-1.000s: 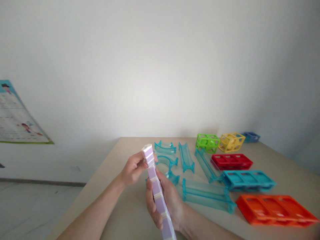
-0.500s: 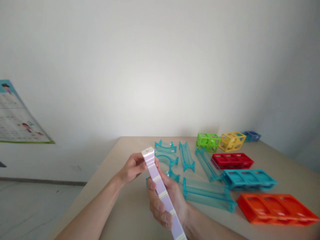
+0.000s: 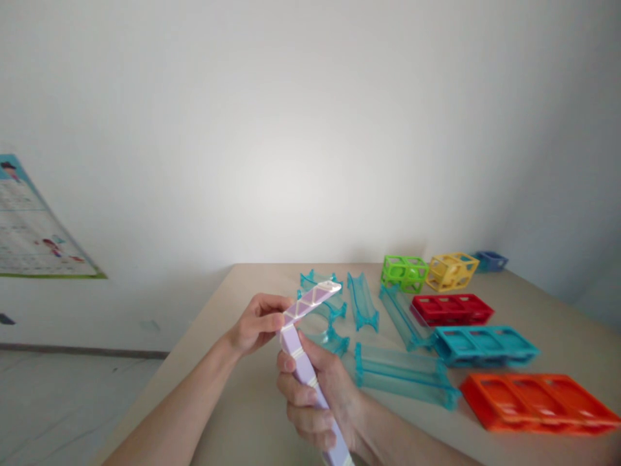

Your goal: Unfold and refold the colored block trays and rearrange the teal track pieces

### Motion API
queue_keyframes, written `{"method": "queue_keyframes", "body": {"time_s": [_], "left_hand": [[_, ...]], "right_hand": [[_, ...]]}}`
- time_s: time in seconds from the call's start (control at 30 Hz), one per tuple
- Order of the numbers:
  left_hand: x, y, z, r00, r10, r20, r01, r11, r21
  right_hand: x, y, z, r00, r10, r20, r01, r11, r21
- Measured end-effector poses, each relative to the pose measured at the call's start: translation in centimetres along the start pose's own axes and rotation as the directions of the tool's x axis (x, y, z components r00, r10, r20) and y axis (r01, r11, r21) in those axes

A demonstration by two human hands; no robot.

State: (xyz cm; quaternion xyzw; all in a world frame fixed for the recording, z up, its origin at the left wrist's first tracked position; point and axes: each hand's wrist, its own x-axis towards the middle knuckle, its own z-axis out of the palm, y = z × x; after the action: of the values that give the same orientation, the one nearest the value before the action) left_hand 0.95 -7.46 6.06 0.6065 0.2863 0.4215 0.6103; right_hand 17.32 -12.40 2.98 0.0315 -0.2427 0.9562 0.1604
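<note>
1. Swings the far end of the lilac jointed stick [image 3: 303,370] rightward since half a second ago, turning a nearly straight outline into a clear bend.
2. Pinches the stick beside the bend with the left hand [image 3: 259,323], thumb against fingers.
3. Wraps the right hand [image 3: 332,391] around the lower length.
4. Holds the stick above the desk [image 3: 242,408], left of a translucent teal track piece [image 3: 405,375] and an orange frame [image 3: 533,414].

translucent teal tracks [image 3: 405,377] are spread over a beige table [image 3: 247,279] — an orange frame [image 3: 528,417], a teal frame [image 3: 485,361], a red frame [image 3: 453,318], a green frame [image 3: 404,272], a yellow frame [image 3: 451,272] and a blue piece [image 3: 493,262] are ranged along the right — and a printed poster [image 3: 33,226] is hung on the pale wall [image 3: 291,129] at the left.
</note>
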Motion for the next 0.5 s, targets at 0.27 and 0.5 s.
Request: {"method": "queue_keyframes", "body": {"time_s": [0.27, 0.5], "left_hand": [[-0.04, 0.00, -0.41, 0.999, -0.025, 0.024, 0.025, 1.000, -0.008], [0.21, -0.33, 0.21, 0.993, -0.103, 0.059, 0.105, 0.994, -0.041]], "right_hand": [[0.14, 0.00, 0.65, 0.994, -0.006, -0.109, 0.004, 1.000, -0.021], [0.20, 0.24, 0.42, 0.987, -0.008, -0.160, -0.003, 0.998, -0.067]]}}
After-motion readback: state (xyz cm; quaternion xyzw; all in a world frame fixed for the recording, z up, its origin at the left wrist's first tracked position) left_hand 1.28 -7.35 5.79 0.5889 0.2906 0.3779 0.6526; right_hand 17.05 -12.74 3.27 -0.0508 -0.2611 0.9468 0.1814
